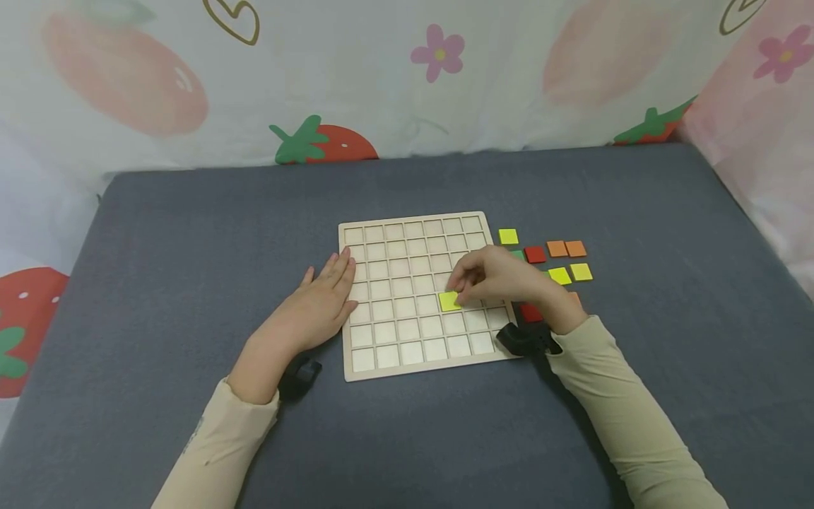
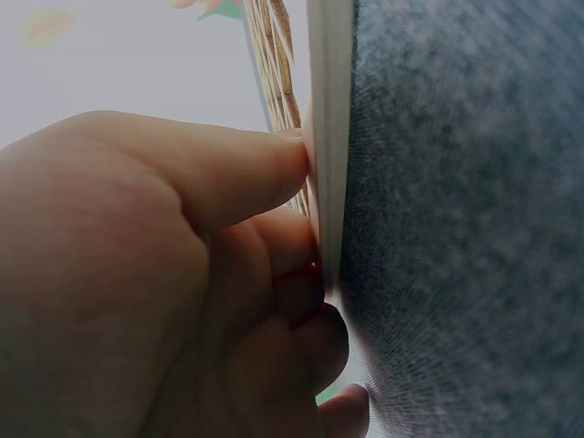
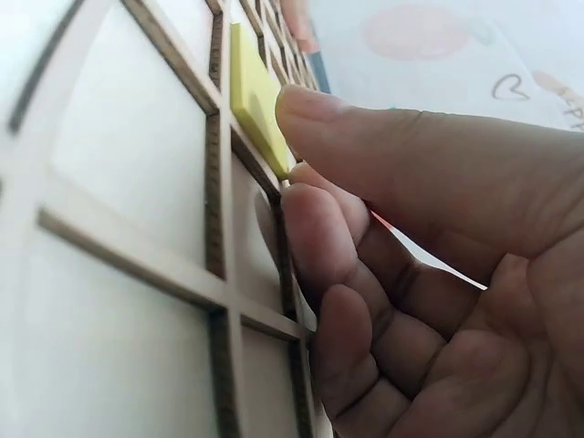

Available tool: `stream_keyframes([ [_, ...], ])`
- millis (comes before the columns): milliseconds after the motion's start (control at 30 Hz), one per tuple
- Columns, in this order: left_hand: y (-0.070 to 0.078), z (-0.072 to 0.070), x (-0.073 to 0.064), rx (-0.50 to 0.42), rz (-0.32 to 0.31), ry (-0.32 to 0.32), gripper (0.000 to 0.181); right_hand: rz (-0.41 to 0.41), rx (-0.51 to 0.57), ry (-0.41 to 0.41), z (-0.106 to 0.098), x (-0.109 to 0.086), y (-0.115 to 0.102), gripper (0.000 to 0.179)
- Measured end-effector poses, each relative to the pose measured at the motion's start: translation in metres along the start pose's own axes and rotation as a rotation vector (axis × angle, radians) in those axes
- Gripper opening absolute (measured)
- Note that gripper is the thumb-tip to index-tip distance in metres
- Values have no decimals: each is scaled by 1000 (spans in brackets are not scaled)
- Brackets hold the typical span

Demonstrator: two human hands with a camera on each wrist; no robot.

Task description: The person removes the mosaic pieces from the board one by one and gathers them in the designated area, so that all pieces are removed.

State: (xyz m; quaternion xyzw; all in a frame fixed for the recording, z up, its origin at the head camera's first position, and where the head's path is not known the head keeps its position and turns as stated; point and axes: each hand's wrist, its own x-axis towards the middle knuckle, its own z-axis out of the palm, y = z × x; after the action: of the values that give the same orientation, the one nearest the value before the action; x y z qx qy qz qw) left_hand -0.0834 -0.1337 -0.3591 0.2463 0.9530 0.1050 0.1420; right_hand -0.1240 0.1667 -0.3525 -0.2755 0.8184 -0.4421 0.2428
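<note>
A pale wooden grid board [image 1: 384,332] of square cells lies on the grey-covered table. My left hand [image 1: 318,311] rests along its left edge, fingers nearly straight over the rim; the left wrist view has the thumb against the board's side [image 2: 333,137]. With thumb and forefinger, my right hand [image 1: 499,277] pinches the right edge of a yellow square tile [image 1: 448,302] over the lower middle-right of the grid. Seen from the right wrist, the tile [image 3: 255,100] stands slightly tilted at a cell, thumb tip at its edge. Other cells in sight hold no tiles.
Right of the board lie loose square tiles: a yellow tile [image 1: 508,236], a red tile [image 1: 535,254], an orange tile [image 1: 556,249], another yellow tile [image 1: 581,272] and several more, some partly behind the right hand. A printed curtain [image 1: 483,106] borders the table's far edge.
</note>
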Motion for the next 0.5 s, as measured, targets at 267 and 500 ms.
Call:
stream_keyframes([
  [267,0,1,0,-2,0,-2,62,5,-72,10,3,1,1,15],
  [500,1,0,0,3,1,8,61,3,-68,8,3,1,1,15],
])
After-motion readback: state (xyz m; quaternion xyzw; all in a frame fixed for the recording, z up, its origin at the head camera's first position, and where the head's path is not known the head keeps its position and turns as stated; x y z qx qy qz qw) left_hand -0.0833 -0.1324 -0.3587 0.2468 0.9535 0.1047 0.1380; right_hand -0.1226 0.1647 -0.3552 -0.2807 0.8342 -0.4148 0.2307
